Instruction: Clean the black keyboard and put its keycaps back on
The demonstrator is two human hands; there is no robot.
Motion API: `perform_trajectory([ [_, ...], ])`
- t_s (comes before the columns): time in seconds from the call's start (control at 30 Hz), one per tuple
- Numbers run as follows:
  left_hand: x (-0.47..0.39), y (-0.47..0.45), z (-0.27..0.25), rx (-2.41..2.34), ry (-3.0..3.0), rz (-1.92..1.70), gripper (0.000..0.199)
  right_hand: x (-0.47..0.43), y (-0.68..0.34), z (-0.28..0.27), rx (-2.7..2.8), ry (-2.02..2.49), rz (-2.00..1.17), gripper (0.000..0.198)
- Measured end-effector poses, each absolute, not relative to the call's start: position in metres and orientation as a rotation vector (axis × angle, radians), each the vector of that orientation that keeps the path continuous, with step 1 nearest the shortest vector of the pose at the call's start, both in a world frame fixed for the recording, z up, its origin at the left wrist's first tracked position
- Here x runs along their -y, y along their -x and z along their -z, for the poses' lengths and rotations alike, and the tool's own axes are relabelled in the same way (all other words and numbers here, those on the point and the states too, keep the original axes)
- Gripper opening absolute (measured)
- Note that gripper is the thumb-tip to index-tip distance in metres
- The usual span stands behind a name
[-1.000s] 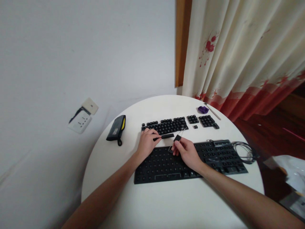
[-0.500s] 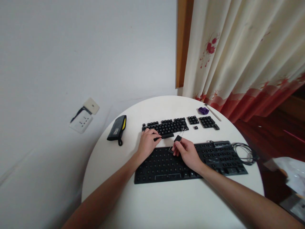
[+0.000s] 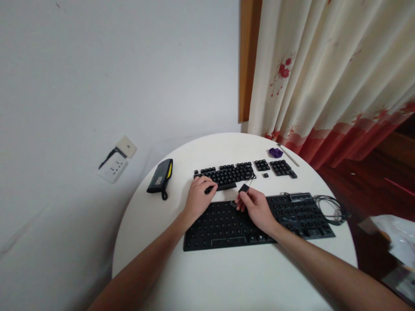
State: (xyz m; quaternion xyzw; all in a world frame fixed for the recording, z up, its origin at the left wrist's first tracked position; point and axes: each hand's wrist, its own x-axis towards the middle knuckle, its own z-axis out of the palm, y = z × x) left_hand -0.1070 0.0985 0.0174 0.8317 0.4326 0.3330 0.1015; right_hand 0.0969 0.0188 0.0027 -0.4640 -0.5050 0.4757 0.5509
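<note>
My left hand (image 3: 200, 195) is closed, thumb and fingers pinched at a black keycap (image 3: 209, 189) at the lower left of the loose keycaps (image 3: 228, 174). The fingers partly hide that piece. Just right of the fingertips lies the long space bar keycap (image 3: 227, 186). In my right hand (image 3: 255, 207) is a keycap puller, its black handle (image 3: 244, 188) between thumb and fingers and thin wire loops showing at both ends. Below it lies the black keyboard (image 3: 214, 224), its left part stripped to bare key posts. Some keycaps remain along its bottom row and on the right.
More loose keycaps (image 3: 280, 168) form blocks at the right, with a single keycap (image 3: 266, 175) apart. A purple crumpled cloth (image 3: 275, 152) and a thin stick-like tool (image 3: 289, 156) lie behind. A coiled cable (image 3: 331, 210) sits right; a black pouch (image 3: 160, 176) stands left.
My left fingers have drawn slightly together at the keycaps. My right hand and the puller stay almost in place; the view has shifted a little.
</note>
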Motion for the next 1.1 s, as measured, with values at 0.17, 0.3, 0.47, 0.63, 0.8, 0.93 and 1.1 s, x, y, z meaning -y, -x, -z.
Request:
perform_trajectory([
  [0.17, -0.064, 0.093, -0.027, -0.949, -2.446, -0.686, 0.018, -0.022, -0.117, -0.02, 1.089, 1.104, -0.989, 0.035],
  [0.3, -0.04, 0.08, -0.023, -0.853, -2.519, -0.606, 0.026, -0.024, -0.137, -0.034, 1.022, 1.111, -0.861, 0.033],
  [0.47, -0.034, 0.081, -0.017, -0.837, -2.623, -0.489, 0.038, -0.02, -0.147, -0.05, 1.12, 1.103, -0.864, 0.031],
  [0.63, -0.032, 0.088, -0.018, -0.871, -2.636, -0.474, 0.041, -0.007, -0.143, -0.05, 1.271, 1.146, -0.902, 0.027],
  [0.8, -0.03, 0.093, -0.018, -0.908, -2.631, -0.46, 0.041, 0.011, -0.14, -0.033, 1.529, 1.138, -1.042, 0.023],
  [0.93, -0.028, 0.094, -0.019, -0.936, -2.628, -0.449, 0.037, 0.024, -0.138, -0.03, 1.862, 1.088, -1.042, 0.022],
  [1.1, -0.018, 0.09, -0.02, -0.865, -2.616, -0.5, 0.027, 0.025, -0.141, -0.035, 2.058, 1.031, -1.021, 0.021],
])
